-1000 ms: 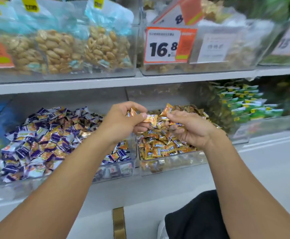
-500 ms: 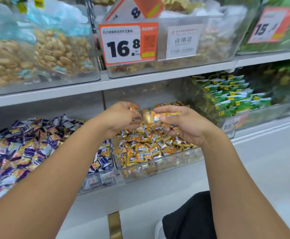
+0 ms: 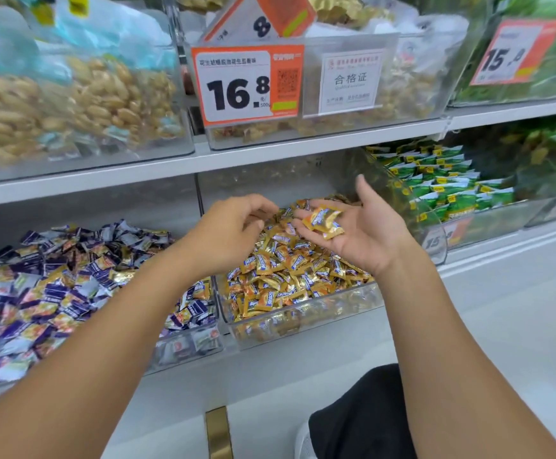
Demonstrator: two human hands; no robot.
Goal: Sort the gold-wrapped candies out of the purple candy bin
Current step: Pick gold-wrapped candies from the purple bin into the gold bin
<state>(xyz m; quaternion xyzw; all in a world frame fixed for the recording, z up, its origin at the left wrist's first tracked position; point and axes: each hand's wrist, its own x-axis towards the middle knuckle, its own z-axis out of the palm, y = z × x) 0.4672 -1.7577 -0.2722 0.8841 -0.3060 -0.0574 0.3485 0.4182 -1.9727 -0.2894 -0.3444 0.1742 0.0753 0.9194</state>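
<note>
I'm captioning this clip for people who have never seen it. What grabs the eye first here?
The right hand, palm up at centre with a few gold-wrapped candies lying on it, above the clear bin of gold candies. The left hand hovers beside it, fingers loosely curled. Above, an orange price tag reads 16.8; the purple candy bin sits lower left.
</note>
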